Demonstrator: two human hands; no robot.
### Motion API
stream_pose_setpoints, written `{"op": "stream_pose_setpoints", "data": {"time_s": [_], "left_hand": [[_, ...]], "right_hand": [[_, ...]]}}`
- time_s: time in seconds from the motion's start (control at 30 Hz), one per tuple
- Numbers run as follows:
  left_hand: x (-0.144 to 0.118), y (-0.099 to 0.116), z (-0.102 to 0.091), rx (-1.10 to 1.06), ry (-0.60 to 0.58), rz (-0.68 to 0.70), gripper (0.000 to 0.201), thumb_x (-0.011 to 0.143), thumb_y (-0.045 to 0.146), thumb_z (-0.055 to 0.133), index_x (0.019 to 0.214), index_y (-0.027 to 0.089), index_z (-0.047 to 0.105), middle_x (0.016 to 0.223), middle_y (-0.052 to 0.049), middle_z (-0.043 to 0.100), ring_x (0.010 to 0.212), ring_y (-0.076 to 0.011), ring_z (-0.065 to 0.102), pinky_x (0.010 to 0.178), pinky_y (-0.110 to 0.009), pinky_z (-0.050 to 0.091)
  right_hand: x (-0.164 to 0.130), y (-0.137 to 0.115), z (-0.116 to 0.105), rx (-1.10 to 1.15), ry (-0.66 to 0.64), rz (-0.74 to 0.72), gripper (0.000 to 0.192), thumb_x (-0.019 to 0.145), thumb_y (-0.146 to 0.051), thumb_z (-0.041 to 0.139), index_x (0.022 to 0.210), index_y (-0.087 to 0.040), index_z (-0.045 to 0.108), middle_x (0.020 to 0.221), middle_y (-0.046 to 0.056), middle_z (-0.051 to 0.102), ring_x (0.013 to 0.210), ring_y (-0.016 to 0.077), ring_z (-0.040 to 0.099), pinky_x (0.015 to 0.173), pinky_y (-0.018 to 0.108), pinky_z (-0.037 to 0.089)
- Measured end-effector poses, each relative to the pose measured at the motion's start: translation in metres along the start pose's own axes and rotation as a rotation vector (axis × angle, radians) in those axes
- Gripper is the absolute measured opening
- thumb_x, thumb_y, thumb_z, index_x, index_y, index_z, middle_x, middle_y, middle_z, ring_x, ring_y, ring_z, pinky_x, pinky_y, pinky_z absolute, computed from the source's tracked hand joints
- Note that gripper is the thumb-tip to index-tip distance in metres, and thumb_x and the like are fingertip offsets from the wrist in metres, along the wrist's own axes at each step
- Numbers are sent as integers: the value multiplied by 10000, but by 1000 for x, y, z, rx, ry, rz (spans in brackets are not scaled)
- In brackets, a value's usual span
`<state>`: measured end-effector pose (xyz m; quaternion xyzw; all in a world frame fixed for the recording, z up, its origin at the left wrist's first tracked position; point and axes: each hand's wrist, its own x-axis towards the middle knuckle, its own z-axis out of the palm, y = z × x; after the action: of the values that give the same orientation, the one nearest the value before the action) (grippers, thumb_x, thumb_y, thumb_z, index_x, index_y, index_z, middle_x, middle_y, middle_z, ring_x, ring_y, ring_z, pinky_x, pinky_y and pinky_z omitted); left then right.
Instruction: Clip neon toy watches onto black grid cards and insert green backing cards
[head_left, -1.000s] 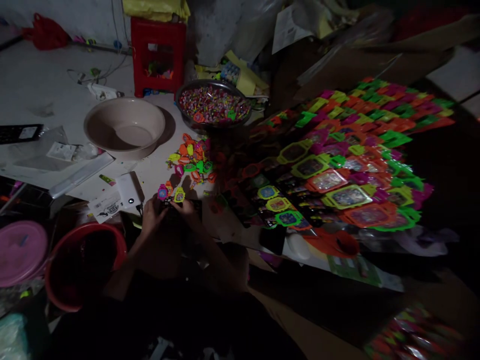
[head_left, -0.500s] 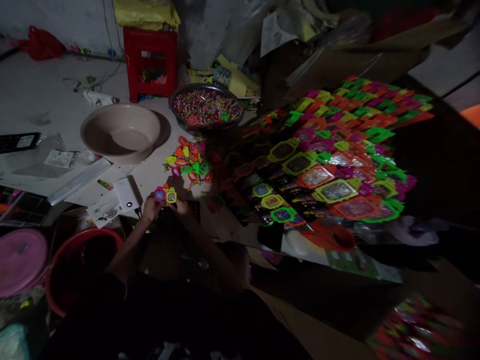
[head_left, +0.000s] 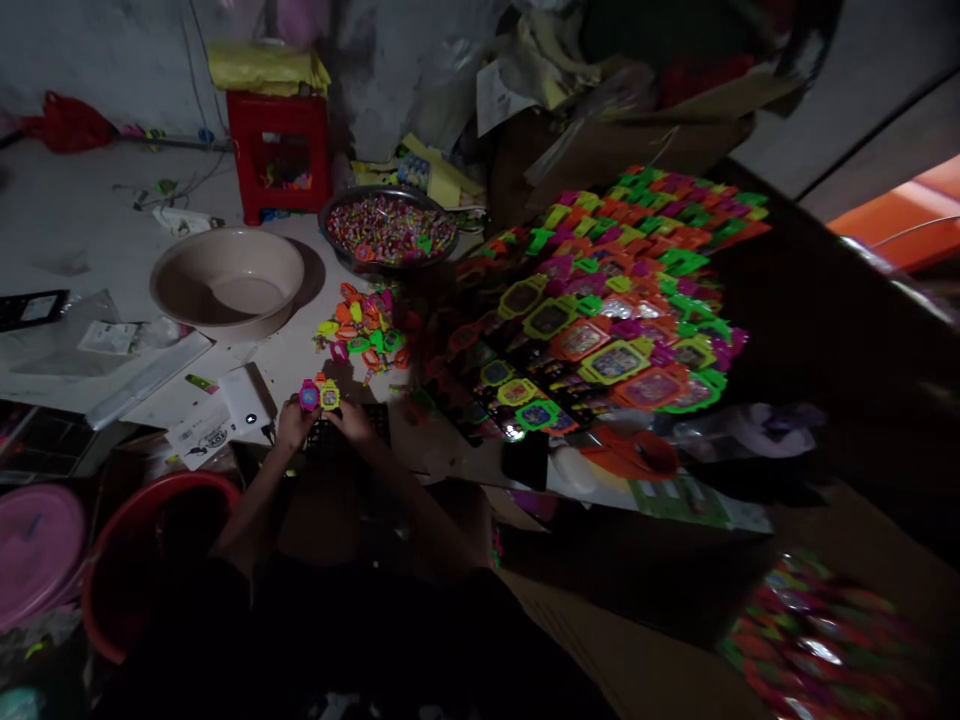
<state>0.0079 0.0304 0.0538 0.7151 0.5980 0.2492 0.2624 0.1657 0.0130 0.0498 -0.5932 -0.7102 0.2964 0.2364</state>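
My left hand [head_left: 294, 424] is closed on a magenta toy watch [head_left: 309, 396] with a blue face. Right beside it, my right hand [head_left: 355, 424] grips a yellow toy watch [head_left: 329, 397] at its edge. A bit of orange [head_left: 321, 379] shows just behind the two; what it belongs to is unclear. Below the hands lies a dark gridded piece [head_left: 324, 436], partly covered by them. Beyond the fingers, a loose heap of colourful toy watches [head_left: 364, 330] lies on the table. Dim light hides the fingertips in part.
A beige basin [head_left: 169, 298] and a metal bowl of small wrapped pieces [head_left: 390, 225] stand behind. To the right rises a large stack of carded toy watches [head_left: 600, 300]. A white power bank [head_left: 241, 398] lies left of my hands; a red tub [head_left: 105, 570] sits below.
The whole view has shifted, with the table things now further left and the far ones lower. Both hands keep the same hold on the toy watches.
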Motion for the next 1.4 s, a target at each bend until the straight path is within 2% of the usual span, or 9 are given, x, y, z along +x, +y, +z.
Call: {"op": "stream_pose_setpoints", "data": {"time_s": [0.37,0.47,0.53,0.67,0.8,1.0,1.13,1.27,1.4], "left_hand": [[-17,-6,19,-44,107,-6,155,841,289,570,883,162,648,863,-91,703,821,-209,647,750,-291,468],[-19,-11,19,-36,87,-37,138,836,273,572,841,154,642,855,-110,698,834,-222,645,758,-304,469],[-20,-17,16,-29,64,-47,127,825,262,578,816,152,641,830,-110,695,814,-226,644,744,-308,471],[-19,-27,7,-48,-4,-20,115,800,251,588,813,156,651,802,-81,696,762,-212,641,704,-301,483],[-20,-28,3,-105,-85,45,183,749,245,629,895,145,674,822,-48,704,771,-191,645,709,-283,505],[-26,-24,11,-168,-74,153,359,692,384,736,948,136,694,934,-85,715,906,-232,647,848,-354,512],[-28,-24,20,-39,46,136,376,697,439,745,943,157,704,941,-105,717,952,-266,641,920,-405,483],[-27,-25,22,-43,50,151,412,706,463,735,987,166,693,1002,-105,713,976,-265,640,924,-400,485],[-27,-26,22,-25,35,151,417,725,479,715,997,165,691,997,-99,714,976,-260,643,939,-401,481]], "right_hand": [[9,12,-36,180,79,65,475,686,-318,789,1098,-161,614,1075,78,680,1007,215,636,876,315,488],[15,17,-43,219,29,97,312,731,-245,735,1013,-149,641,1010,59,696,938,176,649,833,261,487],[17,23,-50,167,129,234,204,806,-247,651,973,-131,659,973,82,704,904,175,653,812,256,486],[21,27,-63,-106,401,418,300,862,-347,592,962,-79,685,985,184,694,970,239,634,850,305,476],[31,22,-67,-139,418,441,233,838,-261,594,910,-64,694,933,201,697,990,243,635,878,296,474],[27,23,-51,463,253,474,125,750,-170,620,871,-143,632,669,21,665,599,149,643,596,250,551],[2,26,-26,906,119,283,243,710,-236,708,914,-197,581,701,-40,646,598,122,646,603,267,584],[-16,29,-3,920,22,173,247,707,-352,739,829,-182,608,717,-3,667,755,184,683,745,361,590],[-18,35,5,688,100,129,213,698,-338,738,805,-169,666,851,47,719,918,232,678,906,402,529]]}}
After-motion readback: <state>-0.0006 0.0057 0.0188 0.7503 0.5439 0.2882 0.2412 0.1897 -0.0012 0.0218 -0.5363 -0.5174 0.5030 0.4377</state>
